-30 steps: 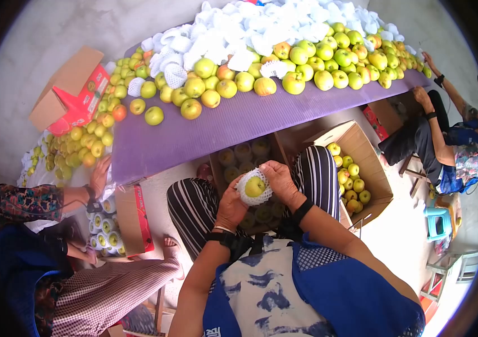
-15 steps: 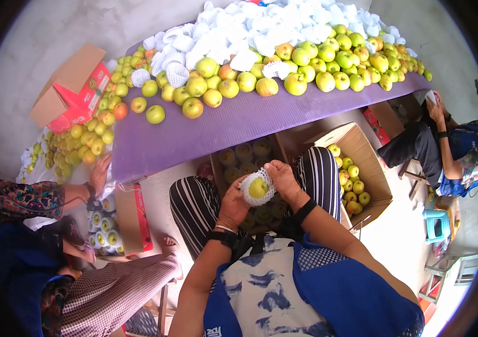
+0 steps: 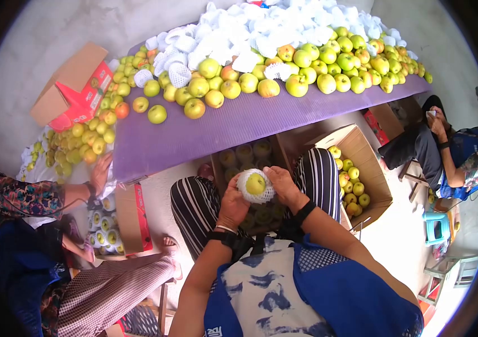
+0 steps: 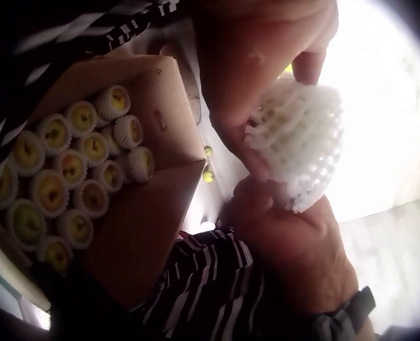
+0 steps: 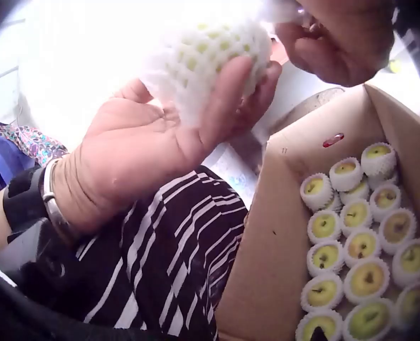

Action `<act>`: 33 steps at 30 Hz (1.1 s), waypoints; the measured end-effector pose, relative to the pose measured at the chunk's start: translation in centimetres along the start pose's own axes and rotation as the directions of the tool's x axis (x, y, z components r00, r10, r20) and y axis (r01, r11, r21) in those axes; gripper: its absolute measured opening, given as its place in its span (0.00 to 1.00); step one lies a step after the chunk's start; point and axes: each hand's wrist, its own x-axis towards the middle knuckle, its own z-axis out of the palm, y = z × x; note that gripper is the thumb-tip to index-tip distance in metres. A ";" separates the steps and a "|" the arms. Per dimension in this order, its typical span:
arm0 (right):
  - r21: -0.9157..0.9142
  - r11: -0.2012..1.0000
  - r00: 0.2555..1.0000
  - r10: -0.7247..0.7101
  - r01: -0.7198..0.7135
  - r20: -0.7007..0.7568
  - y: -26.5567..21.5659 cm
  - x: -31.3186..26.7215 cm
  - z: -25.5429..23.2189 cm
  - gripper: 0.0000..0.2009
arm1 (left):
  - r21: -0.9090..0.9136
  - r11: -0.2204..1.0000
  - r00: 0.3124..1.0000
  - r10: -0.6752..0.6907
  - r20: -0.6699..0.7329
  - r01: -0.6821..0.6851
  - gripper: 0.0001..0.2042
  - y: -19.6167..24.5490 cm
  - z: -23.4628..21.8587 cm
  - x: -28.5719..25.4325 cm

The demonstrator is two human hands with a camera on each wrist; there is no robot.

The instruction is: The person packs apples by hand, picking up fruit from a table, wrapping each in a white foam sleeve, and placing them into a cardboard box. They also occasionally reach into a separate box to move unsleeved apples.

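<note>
An apple sits in a white foam net, its top showing, above the lap. Curled round the net from the left is my left hand; in the right wrist view that hand cradles the netted apple from below, thumb and fingers on it. My right hand pinches the net's edge on the other side. In the left wrist view the foam net covers most of the apple, between the two hands. Below stands a carton with rows of netted apples.
A purple-covered table in front bears loose apples and a heap of foam nets. An open carton of bare apples stands at the right knee. One person sits at the left, another at the far right.
The netted apple has turned, with its top facing up more fully. My hands stay close together round it. The person at the far right has brought both hands together round something white.
</note>
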 end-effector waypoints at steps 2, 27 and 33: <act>0.159 0.960 0.955 0.190 -0.229 0.227 -1.8 -1.1 0.0 0.08 | -0.126 0.989 0.995 0.069 -0.066 -0.077 0.24 0.1 0.3 0.0; 0.156 0.961 0.890 0.140 -0.227 0.433 -3.5 -2.3 1.7 0.23 | 0.283 0.959 0.996 0.047 -0.079 -0.023 0.20 0.0 -0.9 0.0; 0.054 0.978 0.934 0.174 -0.200 0.313 -3.3 -2.4 1.5 0.25 | 0.219 0.973 0.990 -0.045 -0.131 0.074 0.18 0.9 0.3 -0.8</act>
